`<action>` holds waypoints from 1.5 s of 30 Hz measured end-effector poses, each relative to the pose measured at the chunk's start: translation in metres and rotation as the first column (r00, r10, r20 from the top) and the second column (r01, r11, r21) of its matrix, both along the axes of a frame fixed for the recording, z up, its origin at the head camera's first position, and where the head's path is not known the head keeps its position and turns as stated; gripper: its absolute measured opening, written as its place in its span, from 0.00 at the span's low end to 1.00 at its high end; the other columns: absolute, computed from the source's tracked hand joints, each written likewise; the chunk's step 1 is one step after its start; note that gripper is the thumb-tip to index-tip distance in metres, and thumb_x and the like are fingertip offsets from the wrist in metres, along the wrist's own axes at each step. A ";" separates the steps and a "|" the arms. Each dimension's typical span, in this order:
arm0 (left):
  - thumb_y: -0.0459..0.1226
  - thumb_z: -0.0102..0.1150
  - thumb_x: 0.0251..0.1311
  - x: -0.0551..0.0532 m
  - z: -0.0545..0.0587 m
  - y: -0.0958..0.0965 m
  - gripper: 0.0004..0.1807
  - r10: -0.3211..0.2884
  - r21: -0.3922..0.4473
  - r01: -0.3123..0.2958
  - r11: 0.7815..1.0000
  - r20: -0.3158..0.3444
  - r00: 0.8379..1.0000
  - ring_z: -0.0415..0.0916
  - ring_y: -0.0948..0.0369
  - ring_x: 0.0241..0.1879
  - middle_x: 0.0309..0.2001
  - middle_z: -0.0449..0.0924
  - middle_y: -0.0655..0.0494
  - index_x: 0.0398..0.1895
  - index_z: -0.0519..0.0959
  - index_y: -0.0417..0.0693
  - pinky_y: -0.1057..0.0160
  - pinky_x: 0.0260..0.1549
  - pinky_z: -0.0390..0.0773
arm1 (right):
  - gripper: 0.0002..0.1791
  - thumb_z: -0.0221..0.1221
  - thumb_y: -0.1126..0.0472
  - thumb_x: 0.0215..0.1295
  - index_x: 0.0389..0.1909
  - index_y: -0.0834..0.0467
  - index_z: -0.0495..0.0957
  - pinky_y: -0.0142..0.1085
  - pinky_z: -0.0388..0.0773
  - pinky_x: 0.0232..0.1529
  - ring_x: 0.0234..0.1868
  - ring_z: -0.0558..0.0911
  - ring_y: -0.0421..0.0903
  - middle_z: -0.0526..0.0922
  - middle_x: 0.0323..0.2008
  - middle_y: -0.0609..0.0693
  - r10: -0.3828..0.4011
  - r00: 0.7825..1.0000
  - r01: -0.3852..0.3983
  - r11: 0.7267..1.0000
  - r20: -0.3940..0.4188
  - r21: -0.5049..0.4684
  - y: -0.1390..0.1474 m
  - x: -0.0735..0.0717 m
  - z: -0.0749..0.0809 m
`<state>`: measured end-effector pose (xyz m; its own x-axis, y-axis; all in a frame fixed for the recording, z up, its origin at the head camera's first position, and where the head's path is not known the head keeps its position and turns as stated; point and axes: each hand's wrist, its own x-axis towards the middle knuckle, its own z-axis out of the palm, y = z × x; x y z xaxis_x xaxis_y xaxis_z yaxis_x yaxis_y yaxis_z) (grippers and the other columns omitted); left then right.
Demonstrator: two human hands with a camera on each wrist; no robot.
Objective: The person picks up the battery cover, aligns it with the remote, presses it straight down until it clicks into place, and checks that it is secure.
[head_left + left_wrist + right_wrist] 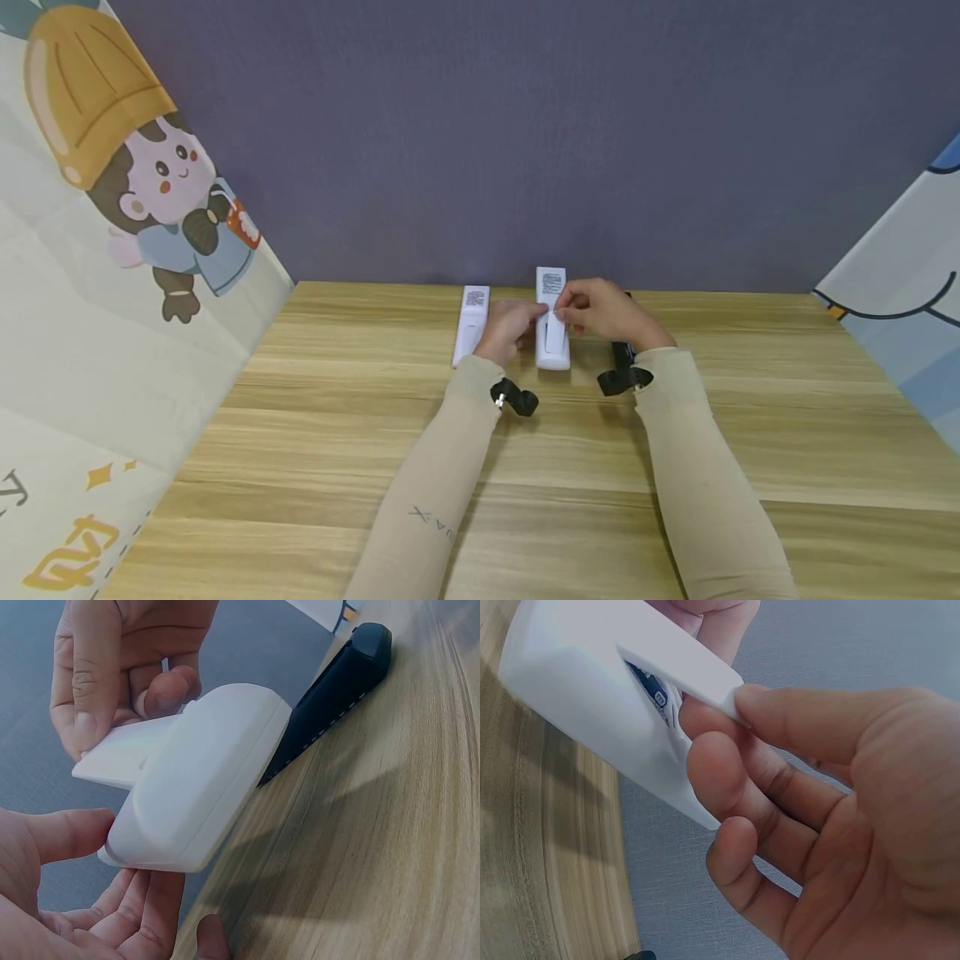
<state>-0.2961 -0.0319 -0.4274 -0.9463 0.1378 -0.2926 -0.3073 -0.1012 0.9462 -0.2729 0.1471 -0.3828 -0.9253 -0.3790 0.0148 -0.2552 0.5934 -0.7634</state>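
Observation:
A white remote control [552, 363] is held face down, its printed label toward the back wall. My left hand [512, 327] grips it by the left side, thumb on one edge and fingers beneath in the left wrist view. With thumb and fingertips, my right hand [606, 310] pinches the end of the battery cover [686, 656], which stands tilted up from the remote's back. In the gap under the cover shows a dark blue battery [658, 694] with pale lettering. The cover's other end still meets the remote's body.
A second white remote [468, 329] lies label up just left of my left hand. A black remote [330, 697] lies to the right, partly hidden by my right wrist in the head view. The wooden table [300, 400] ends at a grey back wall [525, 150].

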 end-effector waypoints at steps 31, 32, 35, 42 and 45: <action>0.33 0.65 0.64 0.002 0.001 0.001 0.09 -0.010 -0.018 0.010 1.000 0.002 1.000 0.80 0.66 0.26 0.30 0.86 0.54 0.43 0.86 0.38 0.63 0.35 0.75 | 0.02 0.60 0.65 0.72 0.39 0.59 0.81 0.36 0.81 0.33 0.32 0.80 0.47 0.84 0.35 0.57 -0.002 0.999 0.005 0.998 -0.040 0.065 -0.003 -0.005 -0.007; 0.34 0.65 0.63 0.002 0.001 0.001 0.09 -0.010 -0.020 0.010 1.000 0.001 1.000 0.80 0.66 0.25 0.29 0.86 0.54 0.43 0.86 0.38 0.63 0.35 0.75 | 0.02 0.60 0.65 0.72 0.39 0.59 0.81 0.36 0.81 0.33 0.32 0.80 0.47 0.84 0.35 0.56 -0.004 0.999 0.007 0.998 -0.042 0.070 -0.003 -0.005 -0.007; 0.34 0.66 0.63 0.002 0.001 0.001 0.10 -0.008 -0.023 0.008 1.000 -0.002 1.000 0.80 0.65 0.25 0.28 0.86 0.55 0.44 0.86 0.37 0.63 0.34 0.75 | 0.02 0.60 0.65 0.72 0.39 0.58 0.82 0.36 0.80 0.33 0.31 0.80 0.47 0.83 0.35 0.55 -0.006 0.999 0.010 0.996 -0.047 0.085 -0.004 -0.004 -0.006; 0.34 0.66 0.63 0.001 0.000 0.002 0.09 0.001 -0.020 -0.001 1.000 -0.010 1.000 0.81 0.66 0.25 0.27 0.86 0.55 0.42 0.86 0.37 0.66 0.30 0.75 | 0.03 0.60 0.64 0.72 0.39 0.58 0.82 0.36 0.79 0.33 0.31 0.80 0.46 0.83 0.34 0.54 -0.009 0.997 0.017 0.994 -0.072 0.108 -0.005 -0.004 -0.008; 0.34 0.66 0.63 0.001 -0.001 0.002 0.08 0.004 -0.022 -0.004 1.000 -0.016 1.000 0.79 0.66 0.23 0.27 0.85 0.54 0.41 0.87 0.38 0.66 0.28 0.72 | 0.03 0.61 0.65 0.72 0.38 0.58 0.82 0.35 0.80 0.33 0.31 0.80 0.45 0.83 0.33 0.54 -0.009 0.997 0.017 0.994 -0.080 0.108 -0.005 -0.005 -0.010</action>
